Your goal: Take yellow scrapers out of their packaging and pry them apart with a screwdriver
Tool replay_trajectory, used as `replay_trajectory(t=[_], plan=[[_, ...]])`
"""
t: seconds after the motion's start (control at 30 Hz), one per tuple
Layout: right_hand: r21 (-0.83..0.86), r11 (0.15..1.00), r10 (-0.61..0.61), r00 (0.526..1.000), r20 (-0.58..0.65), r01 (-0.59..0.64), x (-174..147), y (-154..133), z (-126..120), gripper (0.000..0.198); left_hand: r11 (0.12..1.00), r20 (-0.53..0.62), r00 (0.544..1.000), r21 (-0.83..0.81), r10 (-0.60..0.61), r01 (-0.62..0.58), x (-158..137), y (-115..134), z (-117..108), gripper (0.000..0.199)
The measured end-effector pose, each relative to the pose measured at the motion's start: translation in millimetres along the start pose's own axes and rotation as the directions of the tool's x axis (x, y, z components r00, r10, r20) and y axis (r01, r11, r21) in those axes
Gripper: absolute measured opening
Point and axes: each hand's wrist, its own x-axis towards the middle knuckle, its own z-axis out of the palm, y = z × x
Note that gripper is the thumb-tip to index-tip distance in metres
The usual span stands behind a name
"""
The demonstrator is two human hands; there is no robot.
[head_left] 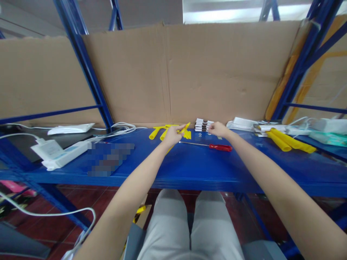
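Observation:
My left hand [174, 135] is closed around a yellow plastic piece [187, 127], whose ends stick out above and below the fingers. Beyond it lie several more yellow T-shaped pieces [154, 133]. My right hand [218, 129] has its fingertips pinched together beside a stack of small white packets with dark bands [201, 125]; what they hold, if anything, is too small to make out. Small metal bits [200, 135] lie between the hands. In front of them rests a screwdriver [220, 147] with a red handle, its shaft pointing left.
A white power strip [67, 154] with a plugged-in charger [47, 150] and coiled cable [123, 127] sits at left, near a pixelated flat item [110, 159]. Yellow tubes [290, 140] and white packets [242, 124] lie at right. Cardboard [203, 72] walls the back of the blue shelf [189, 169].

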Motion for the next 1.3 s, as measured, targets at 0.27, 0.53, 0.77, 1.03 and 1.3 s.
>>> replay_trajectory(t=[0.27,0.53,0.77,1.03,1.3], plan=[[-0.297,0.955,0.041,0.995,0.089,-0.013,12,23,6,0.022,1.000,0.047,0.999,0.008,0.014,-0.014,-3,4,2,0.050],[-0.332,0.942,0.008,0.992,0.125,0.034,15,28,21,0.025,0.994,0.026,0.998,0.096,0.058,-0.060,-6,5,3,0.048],[-0.339,0.940,-0.006,0.991,0.132,0.051,16,29,25,0.025,0.993,0.025,0.998,0.103,0.061,-0.063,-4,4,2,0.048],[-0.364,0.931,0.005,0.994,0.107,0.035,15,31,18,0.025,0.998,0.047,0.998,0.055,0.033,-0.035,-6,7,3,0.048],[-0.246,0.969,-0.007,0.998,0.060,0.022,10,32,13,0.019,0.995,0.011,1.000,-0.102,-0.024,0.025,-4,4,5,0.048]])
